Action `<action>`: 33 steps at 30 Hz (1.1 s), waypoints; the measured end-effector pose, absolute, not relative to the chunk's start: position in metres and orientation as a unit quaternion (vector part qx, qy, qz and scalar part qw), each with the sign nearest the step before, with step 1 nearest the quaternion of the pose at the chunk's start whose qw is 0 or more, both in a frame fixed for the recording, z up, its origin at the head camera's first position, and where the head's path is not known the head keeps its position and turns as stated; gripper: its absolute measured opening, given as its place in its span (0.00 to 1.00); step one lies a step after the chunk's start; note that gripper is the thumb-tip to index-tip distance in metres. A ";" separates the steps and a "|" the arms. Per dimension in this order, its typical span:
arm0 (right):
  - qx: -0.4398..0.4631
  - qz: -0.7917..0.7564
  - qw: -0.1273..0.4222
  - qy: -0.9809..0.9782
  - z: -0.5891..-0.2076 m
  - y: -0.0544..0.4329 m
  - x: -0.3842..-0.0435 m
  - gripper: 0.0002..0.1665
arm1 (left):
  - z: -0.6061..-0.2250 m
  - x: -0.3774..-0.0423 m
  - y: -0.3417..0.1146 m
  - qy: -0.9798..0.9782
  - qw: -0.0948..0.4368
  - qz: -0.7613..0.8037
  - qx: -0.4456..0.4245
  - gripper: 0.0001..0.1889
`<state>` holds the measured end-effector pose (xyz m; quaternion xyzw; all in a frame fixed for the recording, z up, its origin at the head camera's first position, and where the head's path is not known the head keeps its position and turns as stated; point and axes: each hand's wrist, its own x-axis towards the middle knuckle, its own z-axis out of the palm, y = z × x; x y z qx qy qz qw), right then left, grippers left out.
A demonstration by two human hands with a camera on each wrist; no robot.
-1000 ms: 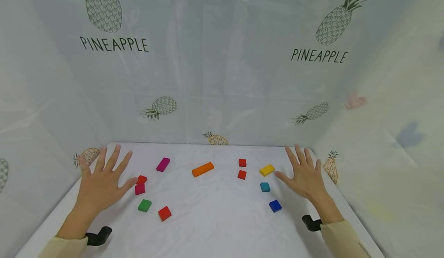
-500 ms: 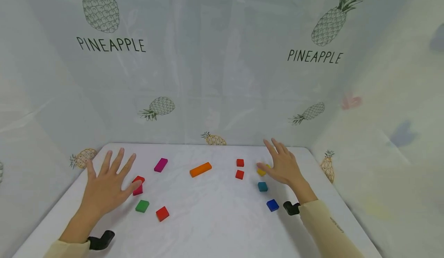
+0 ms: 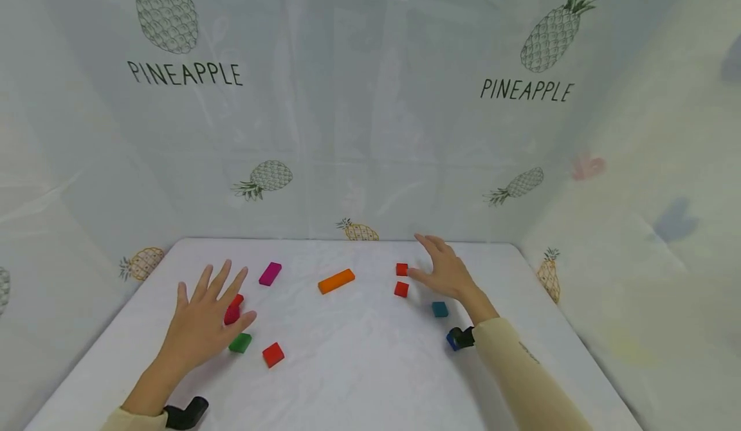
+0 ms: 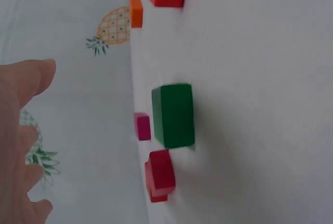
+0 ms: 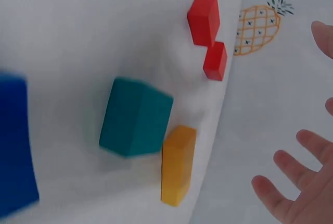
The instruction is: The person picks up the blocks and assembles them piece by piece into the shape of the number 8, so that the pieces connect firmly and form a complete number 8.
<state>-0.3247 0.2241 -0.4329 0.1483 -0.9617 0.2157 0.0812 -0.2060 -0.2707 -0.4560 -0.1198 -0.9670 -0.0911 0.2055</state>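
Observation:
My left hand (image 3: 199, 328) hovers with spread fingers over the left side of the white table, holding nothing. Under and beside it lie a green block (image 3: 240, 343), a crimson block (image 4: 161, 173) and a red block behind that one, both partly covered in the head view. My right hand (image 3: 448, 273), fingers apart, hangs above the right side, its thumb near two small red blocks (image 3: 401, 289). The yellow block (image 5: 178, 165) is hidden beneath it in the head view but shows in the right wrist view. A teal block (image 3: 440, 309) and a blue block (image 5: 15, 146) lie nearer my right forearm.
A magenta block (image 3: 270, 274) and a long orange block (image 3: 336, 281) lie toward the back of the table. Another red block (image 3: 273, 355) sits front left. A pineapple-print curtain (image 3: 359, 109) encloses the back and sides.
My right hand has moved left, from beside the yellow block to over it and close to the two red blocks. My left hand has shifted right and slightly nearer. The blocks stay put.

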 end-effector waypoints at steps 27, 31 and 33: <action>0.218 0.375 -0.033 -0.900 -0.461 0.146 -0.348 0.47 | -0.478 -0.182 -0.239 -0.949 0.090 -0.270 -0.136 0.46; 0.231 0.382 -0.045 -0.894 -0.465 0.135 -0.350 0.45 | -0.478 -0.180 -0.237 -0.948 0.079 -0.278 -0.136 0.43; 0.229 0.381 -0.048 -0.895 -0.465 0.131 -0.350 0.45 | -0.477 -0.179 -0.235 -0.950 0.069 -0.273 -0.134 0.42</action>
